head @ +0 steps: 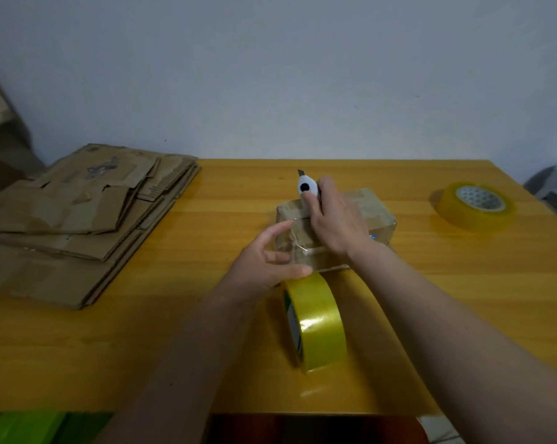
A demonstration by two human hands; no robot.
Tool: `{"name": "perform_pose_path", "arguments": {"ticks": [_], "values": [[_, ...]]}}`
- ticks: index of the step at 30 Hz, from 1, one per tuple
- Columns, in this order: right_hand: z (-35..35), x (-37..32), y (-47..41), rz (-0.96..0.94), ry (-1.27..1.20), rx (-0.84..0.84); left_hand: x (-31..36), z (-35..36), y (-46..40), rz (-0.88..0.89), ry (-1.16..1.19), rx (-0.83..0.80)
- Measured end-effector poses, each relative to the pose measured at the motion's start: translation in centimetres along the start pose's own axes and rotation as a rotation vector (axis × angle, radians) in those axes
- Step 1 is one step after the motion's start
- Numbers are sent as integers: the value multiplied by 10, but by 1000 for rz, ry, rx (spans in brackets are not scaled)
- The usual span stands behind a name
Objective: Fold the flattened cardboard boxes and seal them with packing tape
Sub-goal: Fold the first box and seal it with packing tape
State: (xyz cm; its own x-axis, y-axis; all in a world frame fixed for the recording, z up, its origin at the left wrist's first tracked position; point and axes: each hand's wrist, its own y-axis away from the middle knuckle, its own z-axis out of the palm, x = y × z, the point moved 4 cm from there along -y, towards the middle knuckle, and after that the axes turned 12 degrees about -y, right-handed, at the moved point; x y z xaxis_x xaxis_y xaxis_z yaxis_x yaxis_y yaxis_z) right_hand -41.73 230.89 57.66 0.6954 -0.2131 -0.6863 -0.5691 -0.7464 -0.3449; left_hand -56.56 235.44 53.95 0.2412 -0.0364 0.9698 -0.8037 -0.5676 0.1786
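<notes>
Mid-worktop point(206, 331): folded box point(360, 213) under both hands, tape roll point(315, 318) standing on edge just in front. Right hand point(334, 219) clenched round white cutter point(307, 187), blade up over box top. Left hand point(270, 251) released, fingers spread at box's near-left corner, touching stretched tape. Best: keep strip taut, slice close to box, press end flat. Flat stack point(78, 219) waiting far left.

Nothing here can be read. The stack of flattened brown cardboard boxes point(78, 216) carries a dark printed mark, too blurred to make out. The small folded brown cardboard box point(363, 213) shows a blue scrap of label, also illegible.
</notes>
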Motion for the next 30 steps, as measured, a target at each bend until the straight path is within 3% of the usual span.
{"name": "perform_pose_path", "arguments": {"ticks": [6,9,11,17,27,30], "values": [[-11,-2,-1,47,-260,-4,1,-1,-3,44,-71,-12],[-31,-10,7,-19,-318,70,3,-2,-3,54,-141,-18],[-40,-15,19,-64,-328,-3,6,-2,-3,55,-168,-16],[-45,-24,63,-129,-86,-356,9,-2,0,84,-224,-19],[-39,-29,72,-260,182,-328,9,-3,3,103,-245,23],[-48,-12,73,-219,300,-325,10,-4,4,98,-236,8]]}}
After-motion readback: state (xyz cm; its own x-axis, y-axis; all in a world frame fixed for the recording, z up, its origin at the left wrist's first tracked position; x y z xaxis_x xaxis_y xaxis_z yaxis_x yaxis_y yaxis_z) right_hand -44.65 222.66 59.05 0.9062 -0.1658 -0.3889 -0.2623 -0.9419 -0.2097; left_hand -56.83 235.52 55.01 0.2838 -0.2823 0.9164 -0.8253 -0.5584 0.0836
